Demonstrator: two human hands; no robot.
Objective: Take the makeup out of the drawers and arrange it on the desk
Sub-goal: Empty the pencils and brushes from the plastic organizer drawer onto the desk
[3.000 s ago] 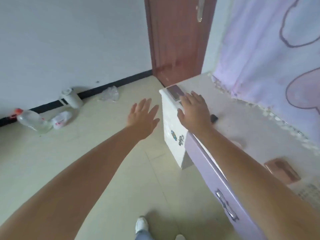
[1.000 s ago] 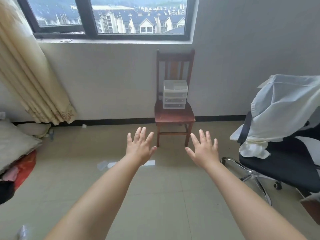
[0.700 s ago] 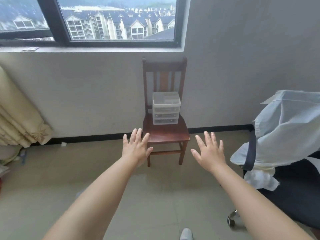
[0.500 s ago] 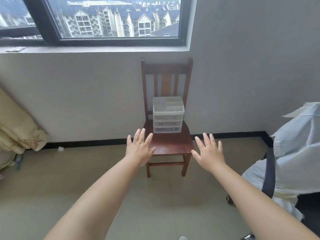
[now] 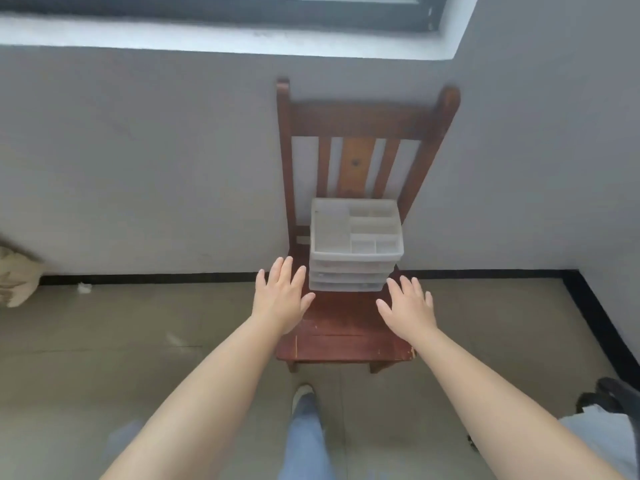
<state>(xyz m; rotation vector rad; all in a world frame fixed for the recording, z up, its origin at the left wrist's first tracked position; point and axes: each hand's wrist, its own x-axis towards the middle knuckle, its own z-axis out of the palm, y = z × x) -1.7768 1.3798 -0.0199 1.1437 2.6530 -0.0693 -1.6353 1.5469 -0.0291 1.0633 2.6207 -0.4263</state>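
Observation:
A small clear plastic drawer unit (image 5: 355, 251) with a divided top tray stands at the back of a dark wooden chair's seat (image 5: 343, 334). Its stacked drawers look pushed in; what they hold cannot be made out. My left hand (image 5: 282, 299) hovers with fingers spread just left of the unit's front. My right hand (image 5: 408, 306) hovers the same way just right of it. Neither hand touches the unit, and both hold nothing. The desk is out of view.
The chair backs against a grey wall (image 5: 156, 161) under a window sill (image 5: 225, 39). A curtain end (image 5: 14, 275) lies at the far left. An office chair draped with a light cloth (image 5: 602, 434) is at the lower right. My legs and a shoe (image 5: 303, 396) are below.
I turned from the desk by the door and walked across the room to the chair. The drawer unit is now much nearer, and both spread hands have come close to its front.

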